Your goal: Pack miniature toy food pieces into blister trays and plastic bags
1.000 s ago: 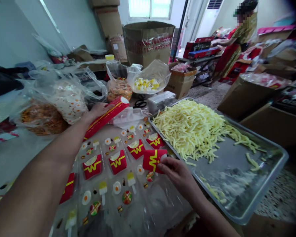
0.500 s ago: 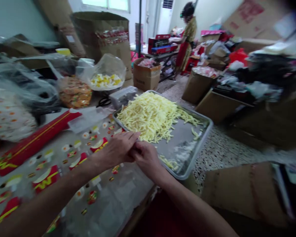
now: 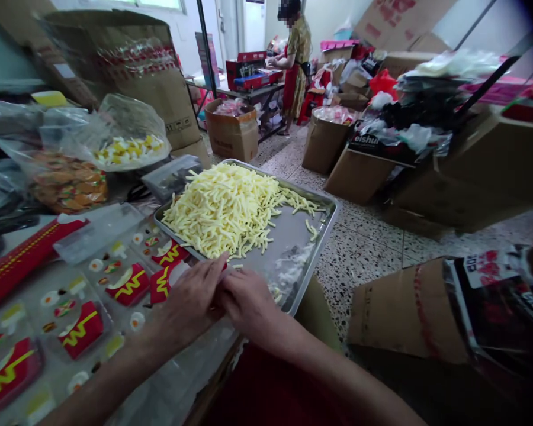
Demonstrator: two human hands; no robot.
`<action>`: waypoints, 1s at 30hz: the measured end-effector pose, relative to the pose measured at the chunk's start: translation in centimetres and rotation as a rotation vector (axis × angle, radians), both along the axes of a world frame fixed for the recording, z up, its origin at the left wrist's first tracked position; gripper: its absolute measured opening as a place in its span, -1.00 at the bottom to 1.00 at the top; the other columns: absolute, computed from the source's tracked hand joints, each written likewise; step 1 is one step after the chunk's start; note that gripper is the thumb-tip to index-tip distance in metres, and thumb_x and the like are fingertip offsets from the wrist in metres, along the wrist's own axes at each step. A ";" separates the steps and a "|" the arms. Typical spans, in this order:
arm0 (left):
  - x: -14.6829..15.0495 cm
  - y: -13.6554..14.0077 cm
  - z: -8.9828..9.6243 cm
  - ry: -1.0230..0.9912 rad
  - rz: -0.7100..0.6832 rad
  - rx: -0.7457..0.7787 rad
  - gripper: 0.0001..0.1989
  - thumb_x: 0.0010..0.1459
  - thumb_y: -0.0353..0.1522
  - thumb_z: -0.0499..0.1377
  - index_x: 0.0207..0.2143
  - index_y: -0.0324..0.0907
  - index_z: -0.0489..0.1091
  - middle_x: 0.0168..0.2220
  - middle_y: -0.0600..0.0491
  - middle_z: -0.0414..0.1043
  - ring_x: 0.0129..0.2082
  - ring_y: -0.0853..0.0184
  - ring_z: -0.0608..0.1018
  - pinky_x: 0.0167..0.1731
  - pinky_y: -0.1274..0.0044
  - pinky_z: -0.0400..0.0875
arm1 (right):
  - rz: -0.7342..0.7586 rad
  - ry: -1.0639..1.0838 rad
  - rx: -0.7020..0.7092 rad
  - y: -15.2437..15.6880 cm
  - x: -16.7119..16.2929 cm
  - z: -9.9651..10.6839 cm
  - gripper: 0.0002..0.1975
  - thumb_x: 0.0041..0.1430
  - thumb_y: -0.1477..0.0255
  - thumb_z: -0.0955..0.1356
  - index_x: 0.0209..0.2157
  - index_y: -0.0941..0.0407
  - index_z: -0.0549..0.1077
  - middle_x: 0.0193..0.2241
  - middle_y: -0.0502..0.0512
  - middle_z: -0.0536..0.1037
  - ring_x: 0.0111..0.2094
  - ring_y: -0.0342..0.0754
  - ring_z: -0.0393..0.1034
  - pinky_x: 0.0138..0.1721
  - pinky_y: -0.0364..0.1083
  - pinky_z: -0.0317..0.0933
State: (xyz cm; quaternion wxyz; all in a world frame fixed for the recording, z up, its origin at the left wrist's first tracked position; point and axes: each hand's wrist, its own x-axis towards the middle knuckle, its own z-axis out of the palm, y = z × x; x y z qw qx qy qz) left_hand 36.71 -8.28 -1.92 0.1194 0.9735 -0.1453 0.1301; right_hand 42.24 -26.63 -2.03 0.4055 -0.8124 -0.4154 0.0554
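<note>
My left hand (image 3: 198, 290) and my right hand (image 3: 253, 302) meet at the near corner of a metal tray (image 3: 313, 260). Both are closed, fingers bent together around a small red fry carton (image 3: 225, 266), mostly hidden by them. A tall heap of pale yellow french fry pieces (image 3: 224, 207) fills the tray's left part. Left of my left hand, clear plastic packs on the table hold red fry cartons with a yellow zigzag (image 3: 128, 285), beside small egg and burger shapes (image 3: 64, 307).
A long red strip (image 3: 22, 266) lies at the left. Behind it stand a bag of orange-brown pieces (image 3: 68, 183) and a bag of yellow-white pieces (image 3: 131, 151). Cardboard boxes (image 3: 404, 307) stand on the speckled floor at right. Another person (image 3: 295, 65) works at a far table.
The view has swung to the right, so the tray and bags sit further left. My hands stay together, and a bit of red now shows between them.
</note>
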 end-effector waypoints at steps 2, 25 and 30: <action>0.7 -1.3 -0.6 0.023 0.022 -0.013 -0.02 0.00 -0.32 0.32 0.39 0.04 -0.12 0.12 -0.17 0.43 0.06 -0.05 0.54 -0.01 0.19 0.50 | 0.080 0.028 0.016 -1.5 2.1 0.3 -0.89 0.27 0.54 0.36 -0.32 0.11 0.55 -0.32 0.06 0.58 -0.29 -0.07 0.39 -0.25 -0.11 0.15; 2.2 -1.0 0.9 -0.113 0.111 -0.018 -0.11 0.13 -0.18 0.34 0.40 0.00 -0.02 0.09 -0.11 0.45 -0.04 0.04 0.57 0.01 0.27 0.47 | 0.252 -0.144 -0.373 -9.2 15.5 1.7 -0.57 0.18 0.49 0.47 0.10 0.05 0.52 0.02 0.14 0.52 -0.14 -0.04 0.45 -0.12 -0.08 0.29; 2.6 -1.2 1.1 -0.062 0.110 -0.022 -0.12 0.12 -0.18 0.34 0.40 -0.04 -0.01 0.10 -0.12 0.45 -0.02 0.03 0.57 -0.01 0.28 0.47 | 0.408 -0.355 -0.517 -8.5 16.0 1.6 -0.57 0.07 0.53 0.48 0.02 0.11 0.54 0.07 0.17 0.51 0.03 0.10 0.36 0.05 0.03 0.22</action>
